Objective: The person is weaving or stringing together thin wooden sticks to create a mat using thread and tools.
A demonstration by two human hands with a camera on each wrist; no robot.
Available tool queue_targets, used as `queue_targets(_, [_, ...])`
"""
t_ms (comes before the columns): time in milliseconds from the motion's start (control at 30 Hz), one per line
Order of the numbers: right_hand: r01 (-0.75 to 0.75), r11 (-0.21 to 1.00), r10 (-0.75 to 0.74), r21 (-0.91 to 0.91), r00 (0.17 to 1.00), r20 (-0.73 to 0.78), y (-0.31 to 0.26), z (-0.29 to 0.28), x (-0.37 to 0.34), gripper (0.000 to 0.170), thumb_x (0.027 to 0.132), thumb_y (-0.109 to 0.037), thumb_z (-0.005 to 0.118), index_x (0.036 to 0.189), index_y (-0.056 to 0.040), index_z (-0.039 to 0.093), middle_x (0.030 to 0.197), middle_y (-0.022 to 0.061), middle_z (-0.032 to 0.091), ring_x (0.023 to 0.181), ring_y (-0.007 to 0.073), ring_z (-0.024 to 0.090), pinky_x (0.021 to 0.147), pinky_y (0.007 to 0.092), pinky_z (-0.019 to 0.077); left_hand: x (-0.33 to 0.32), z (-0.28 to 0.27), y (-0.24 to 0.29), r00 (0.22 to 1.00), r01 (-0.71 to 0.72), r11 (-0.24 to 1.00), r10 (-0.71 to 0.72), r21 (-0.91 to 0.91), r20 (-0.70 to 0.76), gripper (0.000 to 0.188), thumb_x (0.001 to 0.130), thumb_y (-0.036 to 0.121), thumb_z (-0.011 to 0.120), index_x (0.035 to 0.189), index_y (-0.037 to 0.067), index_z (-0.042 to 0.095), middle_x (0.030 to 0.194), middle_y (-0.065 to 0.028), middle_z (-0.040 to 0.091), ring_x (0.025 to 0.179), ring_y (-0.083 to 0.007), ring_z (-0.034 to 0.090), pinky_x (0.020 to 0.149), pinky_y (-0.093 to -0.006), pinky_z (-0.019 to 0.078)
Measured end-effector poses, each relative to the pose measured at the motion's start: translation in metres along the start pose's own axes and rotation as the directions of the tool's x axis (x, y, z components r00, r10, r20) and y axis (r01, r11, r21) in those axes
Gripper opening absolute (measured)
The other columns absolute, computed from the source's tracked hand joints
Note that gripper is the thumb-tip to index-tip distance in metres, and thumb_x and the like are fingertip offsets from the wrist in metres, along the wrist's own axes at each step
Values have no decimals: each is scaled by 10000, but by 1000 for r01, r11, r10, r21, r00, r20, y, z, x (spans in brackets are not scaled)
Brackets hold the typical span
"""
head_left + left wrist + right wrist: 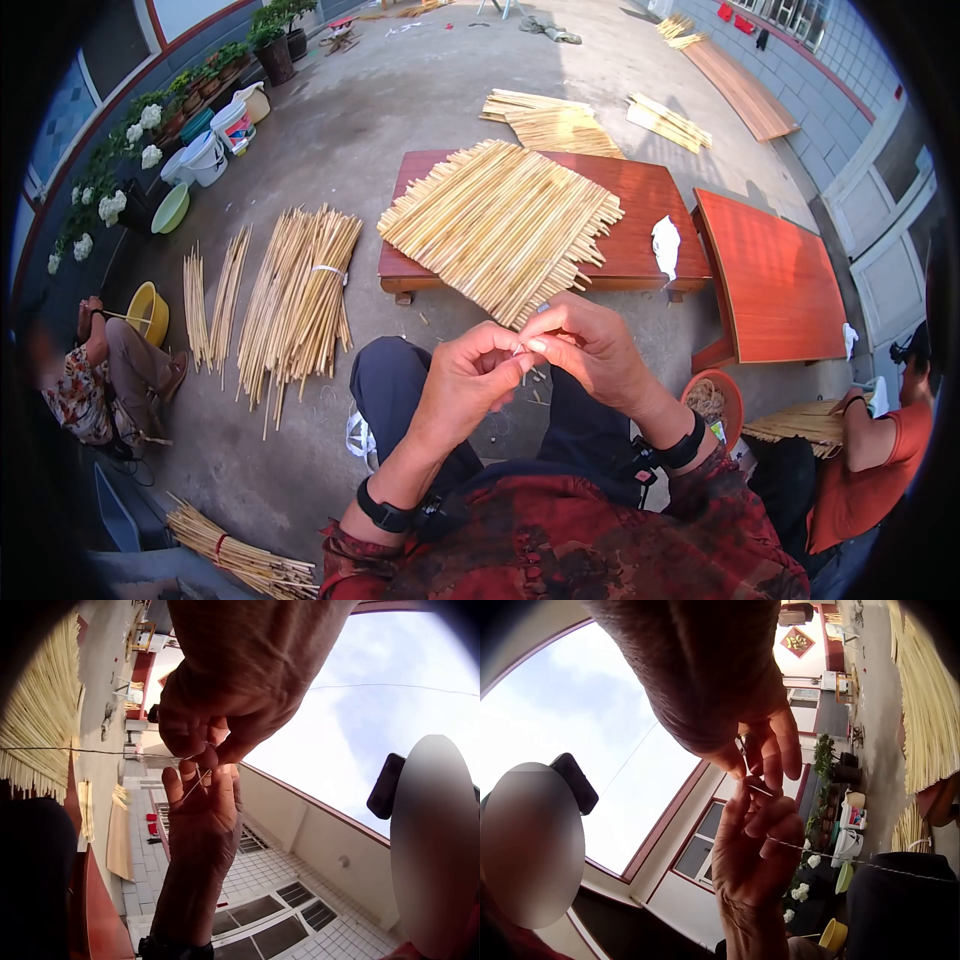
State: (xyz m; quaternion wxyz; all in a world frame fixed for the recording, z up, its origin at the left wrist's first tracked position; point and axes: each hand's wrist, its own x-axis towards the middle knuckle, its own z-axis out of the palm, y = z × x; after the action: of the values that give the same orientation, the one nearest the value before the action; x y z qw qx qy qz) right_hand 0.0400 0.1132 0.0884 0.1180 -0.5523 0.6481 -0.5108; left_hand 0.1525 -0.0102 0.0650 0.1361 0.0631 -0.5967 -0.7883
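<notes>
sunlit concrete paving (400, 90) spreads around the work. at the centre of things is a pale twisted thread (855, 861), held up on the near side of the mat (500, 225) of stalks. both the left hand (462, 378) and the right hand (590, 350) pinch it, fingertips together — seemingly fine work at one spot, perhaps knotting or joining, though the fingers hide the detail. next, i'd judge, the move calls for a steady pinch and a light pull, so that nothing slips. the thread's free length runs nearly straight from the left hand's fingers, and in the left wrist view it crosses in front of the mat; where it ends i cannot tell. the mat lies on a red table (650, 215), its stalks slanting from far left to near right, one corner pointing toward the hands. left of the mat lies a tied bundle (300, 290); right of it, a white scrap (665, 248) — and beyond that, a second red table (770, 275).
</notes>
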Motion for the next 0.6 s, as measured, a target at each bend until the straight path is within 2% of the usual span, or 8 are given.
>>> queue_targets(67, [-20,999,21,37,1000,-21,-1,1,-2,183,746,21,605,899,-48,530,756,62,514,650,142,539,567,254,440,-2,1,1,1000,7,1000,-7,19,-17,33,816,37,564,843,55,570,568,44,501,465,-20,444,393,-155,303])
queue_targets(167, [51,990,-58,-132,997,-49,-3,3,-3,148,758,20,588,868,-38,509,750,78,512,657,158,556,539,268,439,-2,2,2,999,50,999,-50,-1,1,38,807,28,572,839,49,572,649,31,527,548,-19,490,441,-149,345])
queue_targets(233, [106,921,-154,-374,983,-102,4,5,-4,116,776,12,563,857,-32,494,741,89,510,669,178,574,530,275,442,-2,5,0,992,-111,993,109,28,56,41,801,18,576,836,39,569,750,21,521,628,-9,490,501,-157,373])
queue_targets(267, [103,922,-152,-375,983,-104,8,5,-4,116,776,12,563,857,-32,494,741,89,510,669,178,574,530,275,442,-3,6,0,993,-109,994,107,27,58,41,801,18,576,836,39,569,750,21,521,628,-9,490,501,-157,373])
queue_targets(333, [-102,986,75,-131,979,-191,18,0,-4,106,790,-2,543,876,-23,484,750,98,508,685,196,586,530,281,441,-6,6,-1,983,-32,999,30,11,180,47,796,8,576,838,29,568,823,22,499,685,-7,478,554,-165,389])
queue_targets(367, [-158,986,145,-52,968,-206,25,-3,-5,98,798,-5,530,879,-16,476,768,113,512,662,209,572,552,283,441,-5,8,-2,990,-49,999,48,5,133,43,795,7,578,830,29,568,760,23,504,596,-14,460,501,-169,375])
queue_targets(500, [-132,978,100,-164,977,-188,34,-11,-5,109,797,-10,534,898,-8,493,789,114,524,658,213,556,605,284,447,-1,3,-9,992,120,983,-114,-135,55,76,777,-26,577,828,30,562,675,7,512,485,-32,437,420,-176,355])
queue_targets(600, [-75,969,-25,-236,919,-394,23,-10,-2,126,793,-25,547,914,-2,518,784,101,535,657,217,540,646,286,443,2,1,-16,991,129,965,-132,-227,2,41,795,24,581,833,25,567,635,11,523,449,-36,433,408,-180,346])
